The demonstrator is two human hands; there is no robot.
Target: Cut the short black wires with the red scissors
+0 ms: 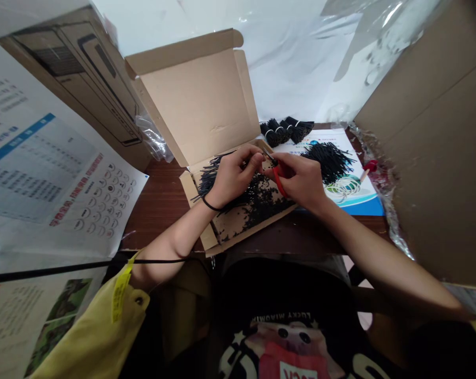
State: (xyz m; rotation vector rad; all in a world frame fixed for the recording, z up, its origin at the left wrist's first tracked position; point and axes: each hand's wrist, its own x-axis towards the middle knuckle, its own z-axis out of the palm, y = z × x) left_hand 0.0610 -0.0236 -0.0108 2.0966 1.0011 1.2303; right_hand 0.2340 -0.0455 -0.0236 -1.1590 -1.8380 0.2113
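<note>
My right hand [303, 176] is closed around a pair of scissors [279, 181] with red handles, their blades pointing toward my left hand. My left hand [238, 171] is pinched just left of the blades; what its fingertips grip is too small to make out. Both hands are above an open cardboard box [206, 239]. Thin black strips [208, 176] lie in the box's left part, partly under my left hand. Small black cut bits [261, 205] are scattered over its bottom and right part.
Several black bundles [287, 130] tied with white bands lie behind the box. To the right, a loose pile of black strips [328, 160] and white ties [344, 187] rest on a printed sheet [364, 204]. Large cardboard [431, 158] stands at right, a printed poster [44, 158] at left.
</note>
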